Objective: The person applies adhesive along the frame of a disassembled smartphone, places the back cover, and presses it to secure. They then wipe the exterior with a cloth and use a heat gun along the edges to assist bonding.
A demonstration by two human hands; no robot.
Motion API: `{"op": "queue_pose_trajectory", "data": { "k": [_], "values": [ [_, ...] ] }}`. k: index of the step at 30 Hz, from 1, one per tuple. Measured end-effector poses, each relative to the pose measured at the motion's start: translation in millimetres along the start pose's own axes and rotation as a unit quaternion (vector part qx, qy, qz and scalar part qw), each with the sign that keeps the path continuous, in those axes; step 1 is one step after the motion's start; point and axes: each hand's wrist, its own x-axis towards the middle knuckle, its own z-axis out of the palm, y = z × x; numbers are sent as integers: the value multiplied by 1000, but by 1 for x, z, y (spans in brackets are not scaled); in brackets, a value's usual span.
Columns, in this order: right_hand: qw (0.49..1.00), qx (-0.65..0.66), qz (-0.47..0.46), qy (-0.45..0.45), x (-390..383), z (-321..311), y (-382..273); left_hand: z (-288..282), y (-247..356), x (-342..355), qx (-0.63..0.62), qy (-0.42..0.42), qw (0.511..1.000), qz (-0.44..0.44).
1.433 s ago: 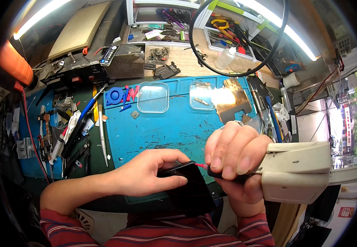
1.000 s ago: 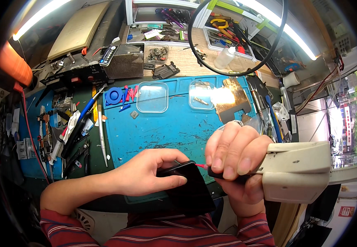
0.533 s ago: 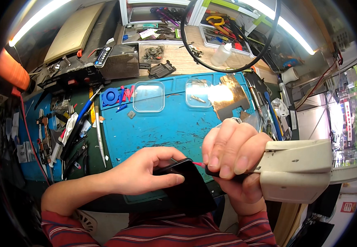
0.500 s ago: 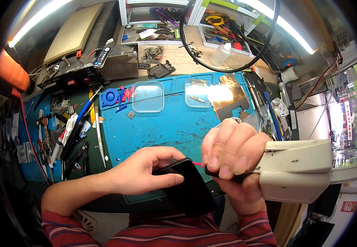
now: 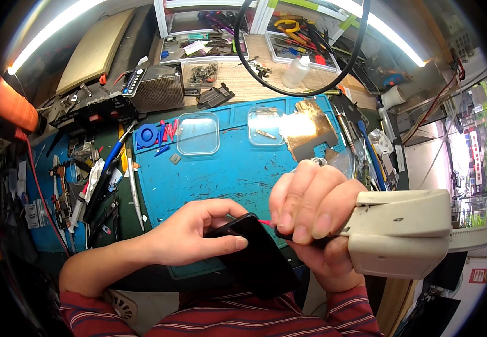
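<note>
My left hand [image 5: 190,236] grips a black smartphone [image 5: 263,261] by its upper left part, thumb across the dark face and fingers behind. The phone tilts above the near edge of the blue work mat [image 5: 198,180]. To its right, my right hand [image 5: 313,208] is closed round a tool with a black grip. A thin red tip [image 5: 265,223] reaches from that hand to the phone's upper right edge; whether it touches cannot be made out. On the other side of the fist is a cream boxy part [image 5: 401,233], apparently of the same tool. My fingers hide most of the grip.
Two clear plastic trays [image 5: 198,133] and a copper-coloured sheet [image 5: 311,126] lie at the mat's far side. Tweezers [image 5: 135,191] and pliers lie to the left. A squeeze bottle [image 5: 296,72] stands behind, and a black cable loop [image 5: 288,92] hangs above.
The whole scene has shifted slightly left in the picture. Both hands keep the same hold, with the phone and red tip in nearly the same position.
</note>
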Motion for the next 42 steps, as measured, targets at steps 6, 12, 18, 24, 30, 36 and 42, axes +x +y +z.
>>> {"op": "queue_pose_trajectory", "data": {
  "k": [6, 12, 18, 24, 30, 36, 42],
  "values": [
    [1000, -7, 1, -7, 0, 0, 0, 0, -1, -1, -13, 1, 1000, -5],
    [1000, -16, 6, -13, 1, -4, 3, 1, 2, -2, -19, 13, 1000, -8],
    [998, -28, -48, 28, -1, -7, 6, 0, 5, -1, -63, 29, 997, -20],
    [999, -18, -40, 23, 0, -3, 8, 1, 3, -1, -41, 30, 999, -13],
    [999, -12, -36, 15, -1, -2, 9, 2, 4, -1, -29, 28, 999, -5],
    [999, -18, -34, 7, 1, -1, 8, 2, 3, -1, -29, 28, 999, -3],
    [999, -26, -34, 2, 1, -2, 8, 2, 4, -1, -26, 31, 999, -6]
  ]
}}
